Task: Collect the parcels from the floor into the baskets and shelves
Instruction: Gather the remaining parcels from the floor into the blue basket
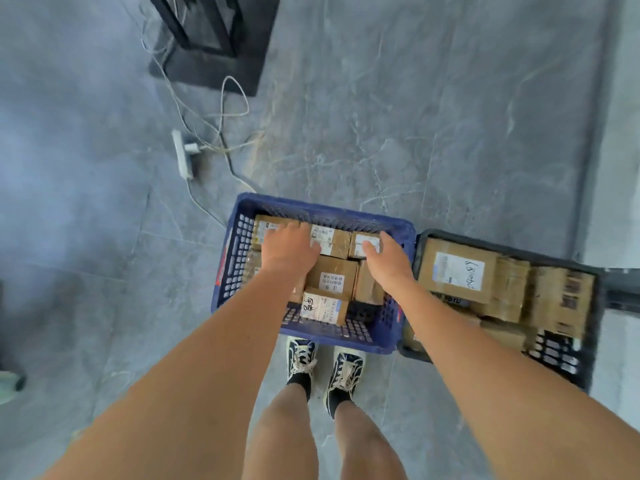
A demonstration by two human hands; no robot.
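Nearest to me stand two dark lace-up canvas shoes (323, 367) with pale laces, planted on the grey marbled tile floor (450, 133), their toes just short of the near wall of a blue perforated plastic basket (228, 261). Both bare forearms reach forward over that basket. The left hand (289, 244) lies palm down on the brown cardboard parcels (331, 277) packed inside, its fingers (277, 229) held loosely together and laid flat across the far-left box; I cannot tell whether they grip anything. The right hand (388, 256) also rests palm down, thumb spread to the inside, fingers lying over a small white-labelled box near the far-right corner; whether they close on it is hidden. Between the two hands sit three labelled boxes in a line from near to far, the closest bearing handwritten marks. Just outside the right hand's little-finger side, touching the blue basket, is a black perforated plastic basket (588, 341) filled with larger brown cardboard boxes (457, 270), one carrying a white label. Beyond the left fingertips, well apart on the floor, lies a white power strip (182, 154) with pale tangled cables (221, 109). Farthest off stands a black metal stand base (221, 46).
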